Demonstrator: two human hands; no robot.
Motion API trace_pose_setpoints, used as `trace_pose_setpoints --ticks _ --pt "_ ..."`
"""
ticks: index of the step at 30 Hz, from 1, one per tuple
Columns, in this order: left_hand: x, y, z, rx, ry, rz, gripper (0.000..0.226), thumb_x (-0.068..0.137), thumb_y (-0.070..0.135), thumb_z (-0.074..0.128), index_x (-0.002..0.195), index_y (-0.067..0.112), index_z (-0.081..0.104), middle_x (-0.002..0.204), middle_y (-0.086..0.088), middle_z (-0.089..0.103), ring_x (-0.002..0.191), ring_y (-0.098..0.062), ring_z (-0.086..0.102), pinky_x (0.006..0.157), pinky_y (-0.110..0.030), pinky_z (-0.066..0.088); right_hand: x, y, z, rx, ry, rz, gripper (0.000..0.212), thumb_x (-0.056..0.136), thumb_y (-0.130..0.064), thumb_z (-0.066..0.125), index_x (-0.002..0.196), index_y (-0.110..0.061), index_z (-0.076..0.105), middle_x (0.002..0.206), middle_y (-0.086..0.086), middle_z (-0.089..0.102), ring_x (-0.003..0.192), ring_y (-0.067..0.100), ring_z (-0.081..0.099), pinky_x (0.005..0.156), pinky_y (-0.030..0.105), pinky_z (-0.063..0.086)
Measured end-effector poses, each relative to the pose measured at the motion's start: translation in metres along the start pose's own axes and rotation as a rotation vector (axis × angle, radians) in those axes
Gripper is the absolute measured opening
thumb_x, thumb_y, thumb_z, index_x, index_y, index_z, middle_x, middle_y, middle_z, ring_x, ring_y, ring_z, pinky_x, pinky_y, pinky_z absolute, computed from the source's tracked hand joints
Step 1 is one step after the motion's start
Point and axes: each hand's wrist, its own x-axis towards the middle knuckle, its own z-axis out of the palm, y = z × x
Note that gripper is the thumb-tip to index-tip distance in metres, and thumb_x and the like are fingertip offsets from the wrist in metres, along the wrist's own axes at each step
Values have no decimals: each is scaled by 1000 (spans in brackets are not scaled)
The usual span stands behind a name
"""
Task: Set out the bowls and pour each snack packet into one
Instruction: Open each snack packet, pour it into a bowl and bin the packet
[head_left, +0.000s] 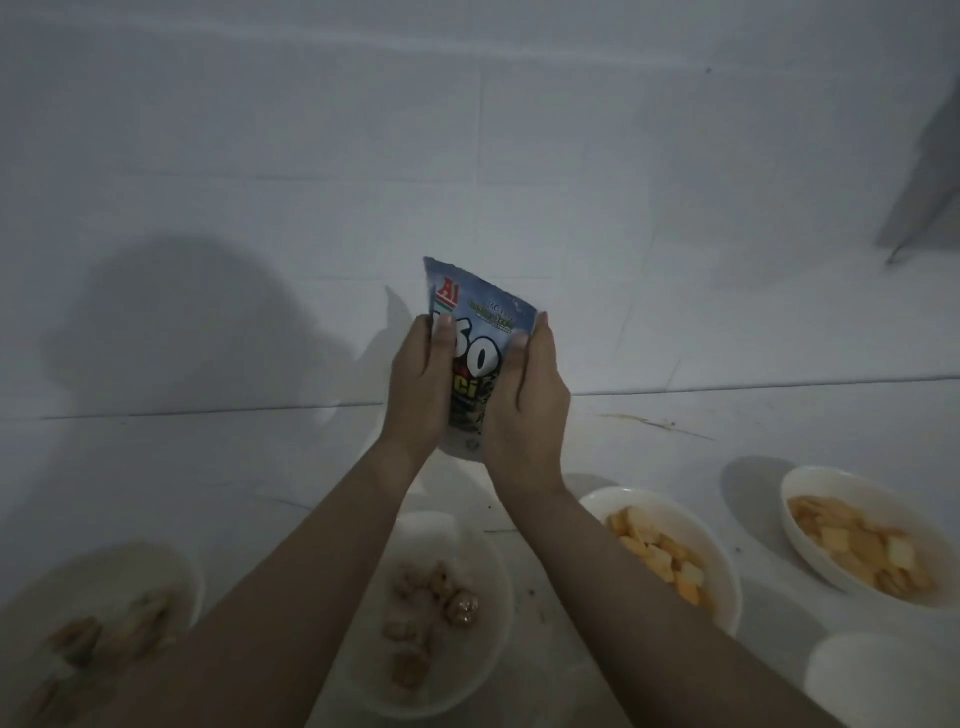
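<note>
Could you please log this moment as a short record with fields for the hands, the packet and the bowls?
left hand: holds the packet's left side
right hand: holds the packet's right side
snack packet: blue, upright, raised above the floor
bowls with brown snack: far-left bowl, middle bowl
bowls with yellow-orange pieces: centre-right bowl, far-right bowl
fifth bowl: bottom right, contents cannot be told
surface: white tiled floor
</note>
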Motion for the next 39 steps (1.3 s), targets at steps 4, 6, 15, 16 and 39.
trace_pose_setpoints --ticks 4,6,15,16,39 --pt "-27 47 19 1 21 79 55 91 59 44 98 5 53 98 -15 69 92 -28 68 81 -48 57 -8 -33 -31 46 63 -40 19 107 -24 31 101 -23 49 89 -3 63 81 7 63 68 19 50" --pt "-47 63 35 8 19 92 48 91 57 45 95 10 53 97 -14 68 90 -27 68 79 -46 57 -13 -48 -56 51 86 -43 19 107 -24 31 100 -26 49 85 -4 62 76 3 61 63 15 48" --pt "-144 96 154 -160 -283 28 44 89 59 50 107 19 50 107 -1 67 98 -12 68 80 -34 56 -36 -71 -208 65 315 8 26 107 -21 34 90 -13 51 71 -14 58 66 -2 56 58 15 48" --pt "-154 99 169 -177 -323 19 46 86 60 52 109 20 50 107 1 68 98 -10 68 81 -33 57 -37 -71 -226 62 343 25 26 107 -21 34 90 -13 52 71 -17 60 66 -5 57 58 13 47" --pt "-294 65 447 182 -637 31 33 93 49 55 106 19 62 103 -3 64 96 -13 63 80 -35 54 -87 1 -569 123 250 428 43 94 -55 32 110 -34 65 114 -7 71 112 11 65 97 37 52"
